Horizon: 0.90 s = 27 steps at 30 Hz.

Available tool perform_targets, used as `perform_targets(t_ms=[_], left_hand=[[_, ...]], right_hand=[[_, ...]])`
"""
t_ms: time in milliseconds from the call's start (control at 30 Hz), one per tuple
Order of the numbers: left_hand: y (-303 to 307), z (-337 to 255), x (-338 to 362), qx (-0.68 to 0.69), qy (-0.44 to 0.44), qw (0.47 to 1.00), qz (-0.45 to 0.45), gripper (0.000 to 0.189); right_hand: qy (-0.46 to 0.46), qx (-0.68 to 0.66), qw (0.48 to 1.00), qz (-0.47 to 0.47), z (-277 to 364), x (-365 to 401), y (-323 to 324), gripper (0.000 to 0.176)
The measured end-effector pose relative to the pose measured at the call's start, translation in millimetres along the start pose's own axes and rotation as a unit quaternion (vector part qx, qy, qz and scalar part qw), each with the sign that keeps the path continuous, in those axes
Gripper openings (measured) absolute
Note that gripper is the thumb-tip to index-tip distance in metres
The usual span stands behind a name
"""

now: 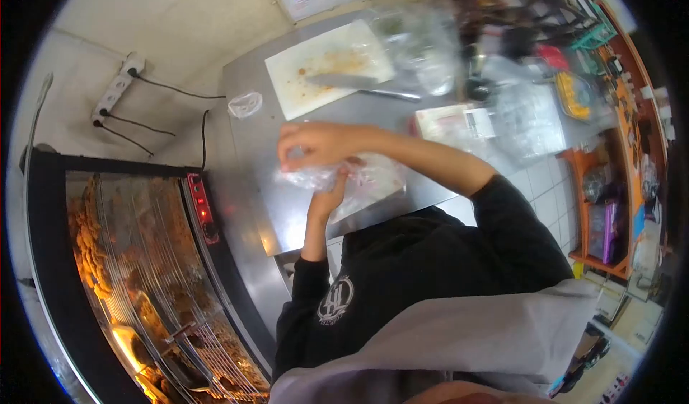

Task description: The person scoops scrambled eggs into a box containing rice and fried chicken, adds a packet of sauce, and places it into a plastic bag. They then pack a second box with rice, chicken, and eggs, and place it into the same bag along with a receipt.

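Note:
A clear plastic bag (312, 178) is bunched up over the steel table, close to my body. My right hand (316, 145) reaches across from the right, its thumb and fingers pinched on the bag's left end. Under my right wrist, my left hand (331, 194) grips the bag from below, with some of its fingers hidden by the plastic. More clear plastic with a pale sheet (377, 188) lies beside my left hand. What the bag contains, if anything, I cannot make out.
A stained white cutting board (287, 81) with a knife (344, 81) on it lies beyond my hands. Clear bags (423, 52) and a white box (452, 122) are to the right. On the left stands a lit heated cabinet (143, 260) with fried food. A power strip (118, 88) hangs on the wall.

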<state>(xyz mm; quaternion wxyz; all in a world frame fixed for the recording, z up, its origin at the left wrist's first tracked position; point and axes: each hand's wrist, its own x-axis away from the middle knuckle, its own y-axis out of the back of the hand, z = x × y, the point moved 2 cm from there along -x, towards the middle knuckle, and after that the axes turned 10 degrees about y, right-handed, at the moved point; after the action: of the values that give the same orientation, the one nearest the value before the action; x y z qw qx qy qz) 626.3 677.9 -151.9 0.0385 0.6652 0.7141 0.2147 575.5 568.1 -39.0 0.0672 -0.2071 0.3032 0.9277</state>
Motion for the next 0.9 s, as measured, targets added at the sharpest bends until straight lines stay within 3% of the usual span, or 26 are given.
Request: perform_targets(t_ms=[33, 67, 100, 133, 200, 233, 267, 333, 433, 467, 533, 567, 600, 633, 667, 700, 733, 767, 833, 867, 900], left_hand=[[4.9, -18.2, 3.8, 0.086, 0.032, 0.995, -0.029, 0.044], [9.9, -30.8, 3.5, 0.083, 0.029, 0.996, -0.023, 0.044], [17.9, -47.0, 2.9, 0.12, -0.088, 0.989, 0.01, 0.043], [25.4, -64.0, 4.9, 0.136, -0.156, 0.978, 0.037, 0.045], [40.7, -101.2, 4.5, 0.148, -0.234, 0.957, 0.084, 0.05], [48.6, -120.6, 1.9, 0.143, -0.246, 0.953, 0.099, 0.051], [53.1, -140.0, -3.7, 0.105, -0.342, 0.922, 0.148, 0.042], [61.8, -173.2, -7.9, 0.061, -0.437, 0.875, 0.2, 0.036], [58.4, -209.8, -4.2, 0.107, -0.413, 0.866, 0.261, 0.029], [54.2, -216.4, -0.9, 0.158, -0.371, 0.891, 0.21, 0.024], [45.9, -226.5, 7.7, 0.252, -0.28, 0.92, 0.105, 0.018], [42.0, -232.0, 11.2, 0.296, -0.232, 0.925, 0.05, 0.017], [37.8, -238.7, 12.8, 0.337, -0.181, 0.924, -0.007, 0.018], [33.7, -235.9, 6.9, 0.414, -0.071, 0.907, -0.024, 0.018], [29.3, -232.8, 2.1, 0.499, 0.033, 0.864, -0.052, 0.019], [18.7, -238.9, -2.0, 0.452, 0.005, 0.891, -0.049, 0.019], [7.7, -245.4, -6.2, 0.404, -0.026, 0.913, -0.045, 0.019], [1.4, -239.8, -7.0, 0.253, -0.125, 0.954, -0.097, 0.021], [-11.8, -225.6, -5.0, 0.164, -0.2, 0.966, -0.002, 0.026], [-24.6, -221.1, -3.0, 0.128, -0.232, 0.964, 0.033, 0.027], [-30.8, -206.4, -4.1, 0.128, -0.231, 0.964, 0.031, 0.027]], right_hand=[[-0.002, 0.005, 1.0, -0.005, -21.3, 11.4, 13.9, 0.026], [-0.096, -0.07, 0.993, -0.029, -54.6, 31.4, 24.2, 0.029], [-0.187, -0.145, 0.97, -0.054, -63.0, 46.7, 34.6, 0.033], [-0.189, -0.141, 0.97, -0.059, -62.1, 66.6, 37.8, 0.033], [-0.176, -0.316, 0.929, -0.073, -67.8, 104.9, 18.7, 0.034], [-0.161, -0.456, 0.869, -0.104, -73.4, 120.5, -3.6, 0.035], [-0.143, -0.597, 0.777, -0.142, -81.9, 132.9, -34.4, 0.037], [-0.114, -0.764, 0.598, -0.216, -97.3, 146.6, -94.8, 0.043], [-0.187, -0.638, 0.623, -0.413, 9.1, 149.8, -50.5, 0.046], [-0.213, -0.586, 0.623, -0.472, 41.9, 154.4, -25.4, 0.047], [-0.132, -0.452, 0.814, -0.341, 71.9, 159.9, 14.7, 0.058], [-0.028, -0.202, 0.925, -0.322, 72.3, 161.1, 31.5, 0.064], [0.081, 0.12, 0.935, -0.323, 71.2, 162.8, 43.0, 0.07], [0.136, 0.309, 0.877, -0.342, 61.1, 168.4, 52.5, 0.076], [0.2, 0.37, 0.821, -0.386, 51.4, 182.6, 66.2, 0.073], [0.252, 0.432, 0.75, -0.433, 41.2, 197.3, 79.4, 0.07], [0.169, 0.528, 0.748, -0.365, 27.5, 230.6, 98.4, 0.057], [0.084, 0.614, 0.729, -0.29, 12.8, 262.9, 119.8, 0.044], [0.029, 0.558, 0.678, -0.478, 21.8, 280.2, 187.9, 0.026], [0.018, 0.676, 0.636, -0.373, 12.5, 319.0, 227.2, 0.019], [-0.057, 0.724, 0.558, -0.402, -13.7, 365.2, 259.2, 0.013]])
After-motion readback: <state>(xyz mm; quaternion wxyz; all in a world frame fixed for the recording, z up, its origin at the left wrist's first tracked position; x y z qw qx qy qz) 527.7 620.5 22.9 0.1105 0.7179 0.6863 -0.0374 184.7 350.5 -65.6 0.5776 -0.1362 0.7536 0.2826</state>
